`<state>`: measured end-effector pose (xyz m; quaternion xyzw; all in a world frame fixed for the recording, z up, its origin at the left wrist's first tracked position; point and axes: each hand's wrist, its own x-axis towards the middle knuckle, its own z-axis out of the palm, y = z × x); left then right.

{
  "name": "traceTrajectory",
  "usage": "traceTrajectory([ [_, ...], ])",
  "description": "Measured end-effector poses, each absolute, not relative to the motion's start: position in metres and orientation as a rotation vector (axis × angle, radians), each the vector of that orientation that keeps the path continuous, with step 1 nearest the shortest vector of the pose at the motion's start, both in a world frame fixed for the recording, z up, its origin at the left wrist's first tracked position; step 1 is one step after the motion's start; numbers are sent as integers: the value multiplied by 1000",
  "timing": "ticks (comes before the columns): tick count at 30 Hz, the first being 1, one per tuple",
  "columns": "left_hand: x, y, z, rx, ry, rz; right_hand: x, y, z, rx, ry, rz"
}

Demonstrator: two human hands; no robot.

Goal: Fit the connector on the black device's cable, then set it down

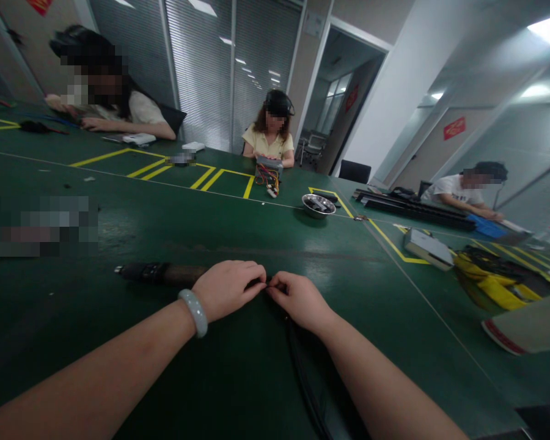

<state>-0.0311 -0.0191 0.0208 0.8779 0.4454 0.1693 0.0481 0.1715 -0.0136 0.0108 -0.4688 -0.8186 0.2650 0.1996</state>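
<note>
One dark inline elec. screwdriver [165, 274] lies flat on green table [201, 226], metal tip pointing L, rear end hidden behind L hand [229, 288]. L fingers pinched narrow; R hand [302, 300] just beside, also pinched, both sets of fingertips close together. Small dark bit at fingertips, can't tell what. Black cable [302, 379] runs from under R hand to bottom edge. Pale bangle [194, 313] on L wrist. Beyond: metal bowl [318, 214] w/ dark parts. R side: grey box [427, 249], yellow-black bag [499, 292]. Opposite: co-worker [270, 139] w/ PSU [269, 164] + multicolored wires [267, 178].
</note>
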Motion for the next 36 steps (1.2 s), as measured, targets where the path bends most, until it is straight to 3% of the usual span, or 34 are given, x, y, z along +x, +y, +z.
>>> traceTrajectory([
  [36, -30, -19, 20, 2682, 1357, 535, 171, -14, 10, -1320, -2294, 724],
])
